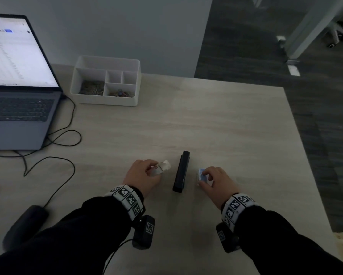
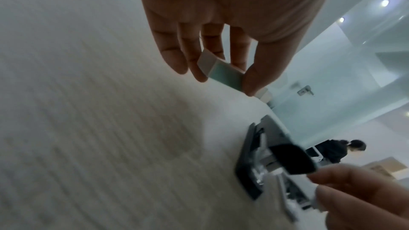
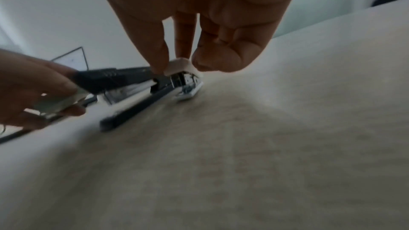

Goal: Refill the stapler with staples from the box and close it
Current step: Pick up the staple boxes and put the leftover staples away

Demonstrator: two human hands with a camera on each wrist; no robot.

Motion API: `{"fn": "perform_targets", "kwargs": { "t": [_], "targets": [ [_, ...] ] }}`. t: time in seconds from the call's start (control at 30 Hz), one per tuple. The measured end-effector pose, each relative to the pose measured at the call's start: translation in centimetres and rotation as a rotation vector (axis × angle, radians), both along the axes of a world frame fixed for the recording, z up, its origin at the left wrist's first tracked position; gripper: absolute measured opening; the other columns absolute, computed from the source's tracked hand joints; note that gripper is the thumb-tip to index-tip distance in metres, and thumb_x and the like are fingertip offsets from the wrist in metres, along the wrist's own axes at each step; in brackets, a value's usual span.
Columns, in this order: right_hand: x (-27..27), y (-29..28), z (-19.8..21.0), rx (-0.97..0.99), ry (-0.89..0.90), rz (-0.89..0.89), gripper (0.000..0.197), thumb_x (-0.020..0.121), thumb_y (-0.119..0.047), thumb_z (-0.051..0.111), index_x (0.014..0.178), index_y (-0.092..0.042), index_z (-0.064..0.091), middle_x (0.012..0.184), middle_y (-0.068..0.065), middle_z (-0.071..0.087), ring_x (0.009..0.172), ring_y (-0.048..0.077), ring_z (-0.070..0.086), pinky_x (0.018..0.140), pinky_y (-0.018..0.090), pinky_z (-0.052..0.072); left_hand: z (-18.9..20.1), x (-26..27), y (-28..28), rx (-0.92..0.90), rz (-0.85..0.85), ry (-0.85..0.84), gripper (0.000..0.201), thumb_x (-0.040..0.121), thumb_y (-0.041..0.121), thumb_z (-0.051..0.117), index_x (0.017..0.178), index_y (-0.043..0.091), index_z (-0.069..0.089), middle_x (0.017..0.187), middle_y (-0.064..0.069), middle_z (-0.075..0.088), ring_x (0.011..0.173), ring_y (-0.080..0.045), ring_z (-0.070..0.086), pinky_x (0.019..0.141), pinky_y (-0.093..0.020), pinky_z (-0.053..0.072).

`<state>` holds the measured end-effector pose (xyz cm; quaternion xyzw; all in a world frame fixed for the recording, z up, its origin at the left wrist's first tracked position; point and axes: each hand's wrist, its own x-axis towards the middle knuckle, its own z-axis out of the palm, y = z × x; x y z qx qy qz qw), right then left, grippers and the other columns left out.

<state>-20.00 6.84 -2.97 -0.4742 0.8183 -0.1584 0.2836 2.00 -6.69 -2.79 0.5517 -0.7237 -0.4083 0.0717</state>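
Overhead first, from the head view: shows the black stapler [image 1: 181, 171] lying flat on the pale table [image 1: 226, 120], lengthwise between the 2 hands and touching neither. Puts the left hand [image 1: 143, 174] just to its left, fingers curled and pinching the staple box [image 1: 161, 168], whose white end pokes out toward the stapler. Puts the right hand [image 1: 216, 180] just to its right, thumb and fingertips pinching a small blue-and-white piece [image 1: 202, 175] down at the table. Farther back, takes in a white desk organizer [image 1: 105, 80] and an open laptop [image 1: 18, 86].

Next, from the left wrist: catches the staple box [image 2: 221, 71] gripped between thumb and 4 near-straight fingers [image 2: 175, 55], above the table, with the stapler [image 2: 265, 155] beyond and below.

Lastly, from the right wrist: finds thumb and 2 fingers [image 3: 155, 46] pressed together on the small piece [image 3: 179, 65], right beside the near end of the stapler [image 3: 132, 83]; cannot tell whether touching it.
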Motion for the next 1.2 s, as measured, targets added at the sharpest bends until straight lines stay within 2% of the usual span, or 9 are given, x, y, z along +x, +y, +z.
{"fn": "perform_targets", "kwargs": {
  "t": [0.17,0.23,0.33,0.43,0.53,0.67,0.8,1.03,1.2],
  "targets": [
    [0.6,-0.1,1.2,-0.191,-0.095,-0.093,0.013,0.084,-0.028,0.068,0.096,-0.028,0.063,0.088,-0.005,0.055,0.065,0.01,0.054,0.066,0.029,0.048,2.7,-0.6,1.6,0.083,0.032,0.221,0.028,0.074,0.028,0.077,0.099,0.034,0.066,0.099,0.007,0.064,0.086,-0.013,0.065,0.077,-0.027,0.055],
    [1.7,-0.4,2.6,-0.232,-0.241,-0.109,0.011,0.084,-0.023,0.069,0.091,-0.031,0.064,0.087,-0.005,0.061,0.069,0.013,0.06,0.066,0.032,0.053,3.9,-1.4,2.5,0.111,0.015,0.306,0.027,0.075,0.023,0.077,0.094,0.038,0.064,0.094,0.01,0.067,0.083,-0.012,0.067,0.074,-0.023,0.054],
    [3.3,-0.9,4.9,-0.248,-0.595,-0.177,0.021,0.088,-0.018,0.066,0.096,-0.037,0.063,0.091,-0.001,0.067,0.071,0.014,0.065,0.053,0.031,0.054,5.2,-2.2,3.9,0.128,-0.036,0.396,0.03,0.077,0.018,0.076,0.095,0.039,0.064,0.094,0.01,0.069,0.084,-0.007,0.066,0.074,-0.019,0.054],
    [4.1,-0.6,6.4,-0.297,-0.737,-0.218,0.024,0.089,-0.012,0.065,0.1,-0.034,0.066,0.091,0.004,0.071,0.069,0.015,0.067,0.052,0.032,0.053,6.1,-2.1,5.0,0.158,-0.057,0.467,0.032,0.079,0.017,0.076,0.102,0.036,0.066,0.098,0.008,0.071,0.088,-0.005,0.067,0.076,-0.019,0.056],
    [4.2,0.2,7.0,-0.314,-0.786,-0.256,0.022,0.087,-0.009,0.068,0.096,-0.029,0.069,0.079,0.001,0.07,0.064,0.016,0.064,0.05,0.032,0.05,6.8,-1.9,5.8,0.169,-0.096,0.476,0.03,0.079,0.018,0.075,0.104,0.034,0.067,0.1,0.005,0.071,0.088,-0.007,0.068,0.075,-0.023,0.058],
    [4.2,1.2,7.7,-0.3,-0.869,-0.293,0.02,0.082,-0.009,0.073,0.099,-0.017,0.067,0.077,0.004,0.068,0.061,0.017,0.06,0.049,0.029,0.046,7.5,-1.6,6.4,0.165,-0.167,0.439,0.031,0.079,0.018,0.073,0.101,0.036,0.063,0.098,0.006,0.065,0.07,-0.006,0.064,0.057,-0.019,0.051],
    [4.2,2.0,8.0,-0.237,-0.993,-0.365,0.013,0.081,-0.009,0.07,0.092,-0.014,0.066,0.07,0.001,0.066,0.057,0.016,0.057,0.049,0.028,0.043,8.2,-1.7,7.1,0.162,-0.242,0.41,0.036,0.077,0.02,0.073,0.104,0.04,0.06,0.098,0.006,0.063,0.063,-0.004,0.061,0.051,-0.019,0.05],
    [4.2,2.7,8.1,-0.265,-0.956,-0.403,0.014,0.085,-0.002,0.068,0.094,-0.012,0.062,0.065,-0.002,0.06,0.054,0.015,0.054,0.048,0.029,0.043,8.3,-2.4,8.0,0.118,-0.282,0.354,0.036,0.077,0.023,0.072,0.104,0.041,0.058,0.097,0.009,0.067,0.084,-0.006,0.067,0.072,-0.025,0.059],
    [4.4,3.2,8.6,-0.308,-0.906,-0.403,0.008,0.086,-0.009,0.067,0.079,-0.013,0.067,0.071,0.002,0.063,0.062,0.015,0.058,0.049,0.03,0.046,8.6,-2.8,7.9,0.079,-0.261,0.328,0.034,0.078,0.024,0.072,0.106,0.035,0.057,0.098,0.011,0.067,0.086,-0.004,0.066,0.073,-0.025,0.058]
  ]
}}
